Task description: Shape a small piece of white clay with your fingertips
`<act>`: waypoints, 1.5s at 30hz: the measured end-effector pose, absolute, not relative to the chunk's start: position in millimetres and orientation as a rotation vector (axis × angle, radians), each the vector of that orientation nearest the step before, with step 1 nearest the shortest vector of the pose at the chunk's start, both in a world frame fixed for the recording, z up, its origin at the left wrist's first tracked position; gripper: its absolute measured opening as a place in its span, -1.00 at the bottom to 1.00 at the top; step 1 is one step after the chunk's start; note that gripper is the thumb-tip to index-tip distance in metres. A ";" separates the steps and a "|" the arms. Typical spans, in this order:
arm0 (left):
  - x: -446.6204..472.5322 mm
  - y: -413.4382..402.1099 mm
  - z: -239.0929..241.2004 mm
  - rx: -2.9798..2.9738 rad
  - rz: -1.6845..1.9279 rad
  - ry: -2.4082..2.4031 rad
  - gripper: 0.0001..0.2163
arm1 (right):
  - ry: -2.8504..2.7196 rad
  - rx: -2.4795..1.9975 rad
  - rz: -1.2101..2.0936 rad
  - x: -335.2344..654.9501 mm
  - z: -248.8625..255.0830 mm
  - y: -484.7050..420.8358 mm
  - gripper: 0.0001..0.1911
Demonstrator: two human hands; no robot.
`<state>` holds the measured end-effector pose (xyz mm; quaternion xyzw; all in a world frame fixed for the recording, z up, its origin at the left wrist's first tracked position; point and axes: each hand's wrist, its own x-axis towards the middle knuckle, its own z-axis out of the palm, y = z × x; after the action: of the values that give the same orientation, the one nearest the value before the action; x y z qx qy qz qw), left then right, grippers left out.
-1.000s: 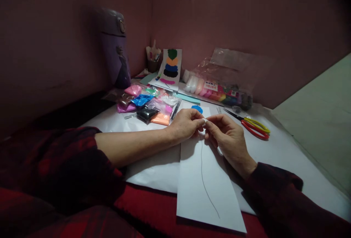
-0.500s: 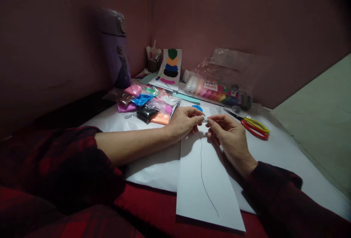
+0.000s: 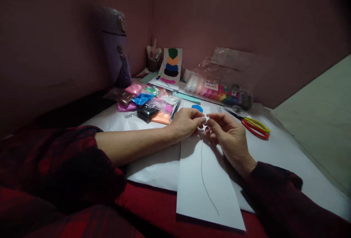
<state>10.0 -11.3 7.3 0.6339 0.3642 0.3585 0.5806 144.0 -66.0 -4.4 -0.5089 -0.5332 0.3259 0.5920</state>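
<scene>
My left hand (image 3: 185, 122) and my right hand (image 3: 228, 133) meet fingertip to fingertip over a white paper strip (image 3: 205, 179). Between them they pinch a small white lump of clay (image 3: 206, 119). A thin dark curved line (image 3: 204, 179) runs down the strip towards me. A blue clay blob (image 3: 197, 108) sits on the strip's far end, just beyond my fingers. Both wrists rest low over the paper, in dark red sleeves.
Several small bags of coloured clay (image 3: 148, 102) lie at the left. Red and yellow scissors (image 3: 252, 125) lie to the right. A clear bag of clay sticks (image 3: 219, 88), a card with coloured blobs (image 3: 171, 64), a purple bottle (image 3: 115, 48) and a cup of tools (image 3: 153, 60) stand by the wall.
My hands stay joined on the white lump with only small finger shifts; the lump has turned slightly between the fingertips. Nothing else has moved.
</scene>
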 end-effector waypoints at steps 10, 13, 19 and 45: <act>9.2 -10.9 6.7 1.505 0.850 0.852 -0.92 | -1.287 -1.165 0.775 143.1 -3.9 -65.5 -0.81; 9.2 -12.2 8.9 1.509 0.844 0.874 -0.92 | -1.297 -1.166 0.777 144.5 -5.8 -65.5 -0.83; 8.9 -13.9 10.7 1.473 0.853 0.859 -0.92 | -1.290 -1.172 0.786 144.0 -4.0 -66.1 -0.87; 10.0 -13.7 12.3 1.441 0.870 0.804 -0.89 | -1.262 -1.150 0.812 144.0 -4.6 -64.4 -0.74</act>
<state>10.0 -13.7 12.3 0.6203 0.3464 0.3747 0.5956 144.0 -64.4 -4.6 -0.4932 -0.5411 0.3483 0.5855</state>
